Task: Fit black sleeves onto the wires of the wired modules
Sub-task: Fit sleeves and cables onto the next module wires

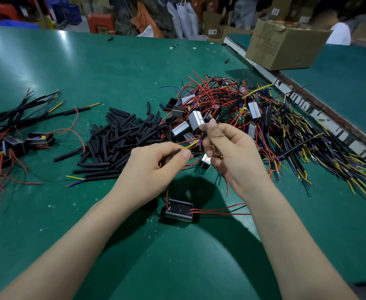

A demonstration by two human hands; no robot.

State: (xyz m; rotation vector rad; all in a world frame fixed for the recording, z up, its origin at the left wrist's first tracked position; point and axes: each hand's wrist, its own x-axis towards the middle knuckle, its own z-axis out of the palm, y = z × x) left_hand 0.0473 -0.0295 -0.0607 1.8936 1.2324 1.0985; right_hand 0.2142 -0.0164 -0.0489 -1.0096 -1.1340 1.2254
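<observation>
My right hand (229, 152) hides the near end of the black sleeve (225, 111) it pinches, slanting up-right, while my left hand (156, 167) pinches the yellow wire (191, 146) pointing toward it.

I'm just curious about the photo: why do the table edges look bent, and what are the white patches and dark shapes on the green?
Head view: the wide-angle lens bows the green table at its edges; white patches upper left are lamp glare; dark shapes beneath the left hand and right hand are shadows; the background looks blurred.
</observation>
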